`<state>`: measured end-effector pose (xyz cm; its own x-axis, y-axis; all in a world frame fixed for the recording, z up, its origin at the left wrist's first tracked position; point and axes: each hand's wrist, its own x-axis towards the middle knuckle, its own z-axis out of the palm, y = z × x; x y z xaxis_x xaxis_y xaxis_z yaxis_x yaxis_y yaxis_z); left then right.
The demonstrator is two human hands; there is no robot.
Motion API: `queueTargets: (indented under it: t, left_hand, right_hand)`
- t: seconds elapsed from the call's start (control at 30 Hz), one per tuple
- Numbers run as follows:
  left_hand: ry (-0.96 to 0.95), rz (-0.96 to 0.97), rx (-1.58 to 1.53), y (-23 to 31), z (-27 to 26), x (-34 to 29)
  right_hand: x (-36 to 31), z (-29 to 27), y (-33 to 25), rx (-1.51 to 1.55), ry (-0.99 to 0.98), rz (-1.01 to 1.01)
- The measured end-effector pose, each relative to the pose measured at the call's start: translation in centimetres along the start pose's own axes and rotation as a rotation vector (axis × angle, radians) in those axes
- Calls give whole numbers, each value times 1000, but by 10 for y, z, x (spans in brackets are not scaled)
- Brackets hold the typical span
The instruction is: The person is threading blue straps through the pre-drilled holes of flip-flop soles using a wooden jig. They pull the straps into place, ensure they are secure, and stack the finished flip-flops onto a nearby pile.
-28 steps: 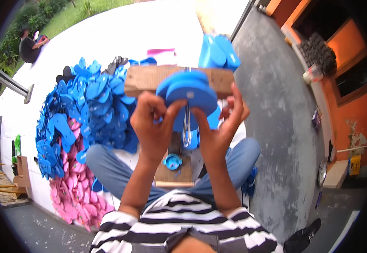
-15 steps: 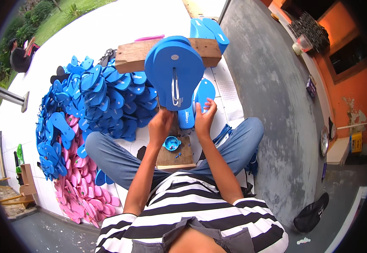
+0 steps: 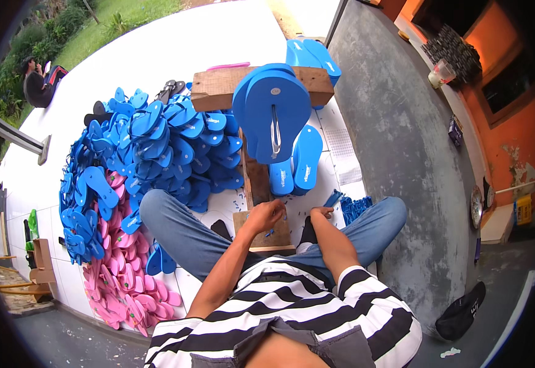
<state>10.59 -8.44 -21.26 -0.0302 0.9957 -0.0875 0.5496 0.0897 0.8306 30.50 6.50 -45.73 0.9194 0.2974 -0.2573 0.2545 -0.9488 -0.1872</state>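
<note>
A pair of blue flip-flop soles (image 3: pixel 273 101) hangs on the wooden crossbar, with a thin silver metal loop (image 3: pixel 275 136) lying along the front one. Below them, my left hand (image 3: pixel 265 216) is closed over the wooden base (image 3: pixel 281 230), its fingers curled together; what they hold is hidden. My right hand (image 3: pixel 322 212) is low by my right shin, its fingers bent in beside a bundle of blue straps (image 3: pixel 354 210). Whether it grips a strap cannot be made out. Two blue soles (image 3: pixel 307 158) lie just beyond my hands.
A wooden crossbar (image 3: pixel 212 89) tops the post before me. On my left spreads a big heap of blue flip-flops (image 3: pixel 157 144), with pink flip-flops (image 3: pixel 126 270) nearer. More blue soles (image 3: pixel 322 58) rest behind the crossbar. A grey ledge (image 3: pixel 396 122) runs along the right. A person (image 3: pixel 37 86) sits far left.
Both hands have come down from beside the hanging soles, the left to the wooden base, the right toward the straps. The small blue cup is no longer visible. The view has shifted slightly.
</note>
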Motion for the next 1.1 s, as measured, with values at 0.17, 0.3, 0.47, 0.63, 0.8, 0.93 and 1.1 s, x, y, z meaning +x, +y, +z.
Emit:
queueTargets:
  t: [0.17, 0.3, 0.47, 0.63, 0.8, 0.93, 1.1]
  left_hand:
    - [60, 0, -20, -6, -8, -4]
    - [58, 75, -61, 3, -2, -3]
    - [103, 104, -334, 54, -18, 7]
    - [184, 318, -415, 123, -28, 24]
    - [332, 252, -471, 145, -52, 20]
    - [224, -31, -648, 150, -98, 3]
    - [-18, -4, -745, 153, -134, 1]
  right_hand:
    - [8, -20, -28, -22, -193, -54]
    - [-16, -115, -70, 767, -157, -297]
    - [-74, -246, -77, 1446, -929, -250]
    - [-155, -363, -27, 1221, -1404, -213]
    - [-161, -378, -7, 809, -1534, -505]
    - [-160, -446, -26, -154, -1400, -1137]
    - [-182, -472, -61, -34, -778, -2012]
